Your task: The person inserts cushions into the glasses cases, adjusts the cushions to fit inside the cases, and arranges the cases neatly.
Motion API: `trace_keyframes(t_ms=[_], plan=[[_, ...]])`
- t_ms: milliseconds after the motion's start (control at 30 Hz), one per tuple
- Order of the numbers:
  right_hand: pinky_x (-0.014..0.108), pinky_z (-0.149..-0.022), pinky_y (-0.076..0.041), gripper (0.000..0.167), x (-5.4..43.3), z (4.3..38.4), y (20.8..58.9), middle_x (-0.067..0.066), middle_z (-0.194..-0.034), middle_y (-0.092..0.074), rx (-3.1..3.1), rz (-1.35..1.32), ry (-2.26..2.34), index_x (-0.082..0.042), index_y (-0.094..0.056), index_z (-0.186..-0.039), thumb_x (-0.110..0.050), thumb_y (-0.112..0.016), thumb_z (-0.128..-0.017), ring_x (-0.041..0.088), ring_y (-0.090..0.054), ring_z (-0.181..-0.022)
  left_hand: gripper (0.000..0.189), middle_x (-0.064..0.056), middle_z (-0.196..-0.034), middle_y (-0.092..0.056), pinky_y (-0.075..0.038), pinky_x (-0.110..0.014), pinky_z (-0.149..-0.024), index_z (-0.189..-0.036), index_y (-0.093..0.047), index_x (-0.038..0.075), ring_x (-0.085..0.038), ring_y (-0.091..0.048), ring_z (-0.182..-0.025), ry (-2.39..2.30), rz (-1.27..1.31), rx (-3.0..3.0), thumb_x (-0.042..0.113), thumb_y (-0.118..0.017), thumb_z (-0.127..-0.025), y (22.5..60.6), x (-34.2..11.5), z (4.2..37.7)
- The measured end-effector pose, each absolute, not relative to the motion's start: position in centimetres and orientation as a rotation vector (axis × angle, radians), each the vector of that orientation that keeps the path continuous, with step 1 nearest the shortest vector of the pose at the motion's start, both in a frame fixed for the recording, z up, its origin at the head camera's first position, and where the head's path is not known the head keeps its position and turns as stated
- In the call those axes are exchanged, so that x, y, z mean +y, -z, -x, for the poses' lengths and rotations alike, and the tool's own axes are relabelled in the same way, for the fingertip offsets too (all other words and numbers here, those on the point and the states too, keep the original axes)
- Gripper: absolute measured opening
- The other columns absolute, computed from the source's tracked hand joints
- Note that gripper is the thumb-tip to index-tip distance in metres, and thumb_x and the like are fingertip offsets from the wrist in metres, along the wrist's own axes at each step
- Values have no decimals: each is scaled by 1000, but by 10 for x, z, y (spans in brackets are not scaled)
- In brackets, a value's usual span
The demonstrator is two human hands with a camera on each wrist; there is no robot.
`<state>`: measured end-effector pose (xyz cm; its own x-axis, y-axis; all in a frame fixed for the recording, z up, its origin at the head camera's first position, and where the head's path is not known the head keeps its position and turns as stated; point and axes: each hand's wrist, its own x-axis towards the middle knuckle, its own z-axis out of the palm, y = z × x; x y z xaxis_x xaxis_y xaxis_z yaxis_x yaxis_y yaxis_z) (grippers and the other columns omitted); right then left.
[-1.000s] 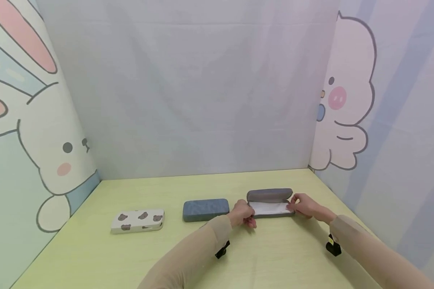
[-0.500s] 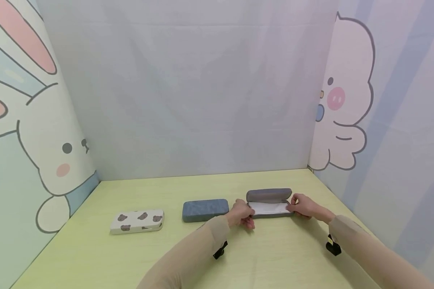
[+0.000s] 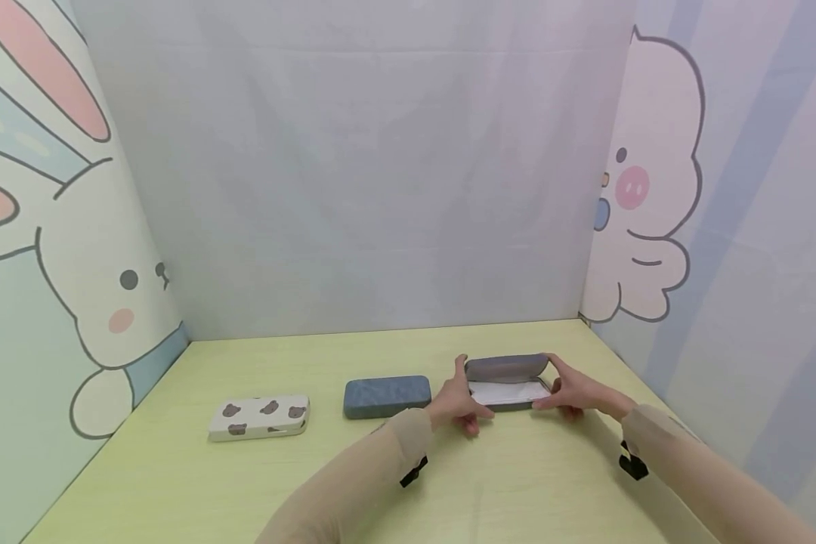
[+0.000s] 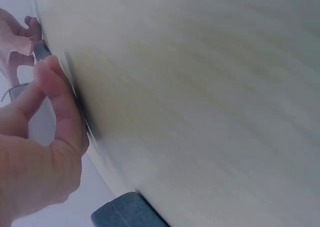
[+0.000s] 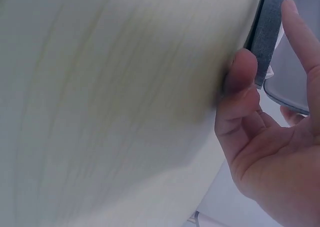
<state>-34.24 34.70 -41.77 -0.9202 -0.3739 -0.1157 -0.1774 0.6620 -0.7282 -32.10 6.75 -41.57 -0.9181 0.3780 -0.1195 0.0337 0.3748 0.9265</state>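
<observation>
A dark grey glasses case (image 3: pixel 506 369) stands open on the table at right, its lid tilted up at the back. White, cloth-like material (image 3: pixel 506 392) lies inside, and a white corner peeks out past the rim in the right wrist view. At the case's left end, my left hand (image 3: pixel 457 399) holds it with a finger raised beside the lid and the thumb by the front edge. My right hand (image 3: pixel 574 389) spans the other end, index finger at the lid's corner and thumb at the front of the base (image 5: pixel 270 32).
Left of the hands lies a closed blue-grey case (image 3: pixel 387 397), close to the left wrist. Farther left is a white case with brown bear heads (image 3: pixel 260 417). Both rest on the pale yellow-green table (image 3: pixel 299 483). A grey curtain (image 3: pixel 353 189) hangs behind it.
Both hands have shifted from the inner ends of the case to its outer ends. Their index fingers have risen to the lid, and their thumbs have come to the front edge.
</observation>
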Motion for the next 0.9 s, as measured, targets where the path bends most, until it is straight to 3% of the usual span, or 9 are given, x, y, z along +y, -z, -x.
trace_keyframes(t_ms=[233, 533, 800, 900], plan=[[23, -33, -37, 95, 343, 344, 421, 4, -56, -51, 2671, 489, 1087, -10, -15, -137, -34, -83, -75, 11, -46, -36, 112, -20, -57, -64, -49, -31, -33, -151, -8, 22, -15, -51, -31, -1554, -330, 2430, 4, -84, -71, 422, 75, 323], [22, -32, -35, 107, 334, 345, 427, 2, -58, -48, 2820, 357, 984, -6, -17, -136, -46, -87, -65, 10, -42, -36, 110, -16, -58, -61, -46, -29, -30, -148, -14, 18, -15, -49, -28, -1518, -295, 2528, 5, -87, -67, 428, 83, 325], [22, -34, -35, 118, 331, 346, 430, 3, -61, -49, 2882, 320, 948, -3, -14, -140, -50, -88, -60, 10, -41, -37, 106, -26, -95, -58, -49, -31, -33, -146, -18, 19, -17, -52, -30, -1534, -240, 2553, -5, -83, -67, 427, 86, 325], [23, -35, -36, 115, 332, 345, 431, 3, -62, -48, 2887, 359, 940, -3, -15, -140, -48, -87, -63, 9, -41, -37, 104, -29, -102, -57, -50, -31, -33, -146, -19, 20, -17, -53, -31, -1534, -237, 2559, -7, -82, -68, 427, 86, 325]])
